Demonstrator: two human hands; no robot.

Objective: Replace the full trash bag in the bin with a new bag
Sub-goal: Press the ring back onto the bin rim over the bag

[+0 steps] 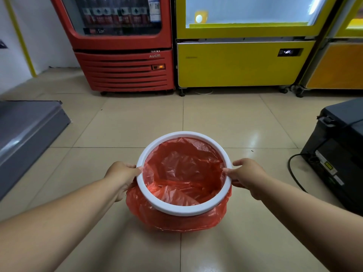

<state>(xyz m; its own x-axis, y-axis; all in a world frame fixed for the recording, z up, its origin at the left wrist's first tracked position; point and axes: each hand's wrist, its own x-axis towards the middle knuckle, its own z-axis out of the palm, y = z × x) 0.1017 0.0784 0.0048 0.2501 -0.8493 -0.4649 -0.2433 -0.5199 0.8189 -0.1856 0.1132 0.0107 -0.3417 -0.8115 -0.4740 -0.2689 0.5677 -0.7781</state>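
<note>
Where the task's thing stands: the red bag (pixel 182 169) is on the beige tiled floor (pixel 137 124), at centre, near the person.
Red bag: open at the top, lining the inside and crumpled at the bottom; its edge is turned outward and bulges below the ring on the near side.
White ring (pixel 184 210): a round band lying around the bag's mouth, over the turned-out plastic; whether it is pressed fully home cannot be told.
Bin: hidden under the bag's skirt.
Left hand (pixel 122 173): grips the ring's left side, thumb on top, fingers curled beneath against the plastic.
Right hand (pixel 246 173): pinches the ring's right side, one fingertip on the inner edge, other fingers below, one finger lifted clear above.
Background, left to right: a red drinks cooler (pixel 121 71), a yellow cabinet (pixel 235 65) and an orange cabinet (pixel 337 67), standing side by side.
Left edge: a grey slab (pixel 25 130) lying low.
Right edge: a dark machine (pixel 337 150) with a black cable (pixel 292 173) looping onto the tiles.
</note>
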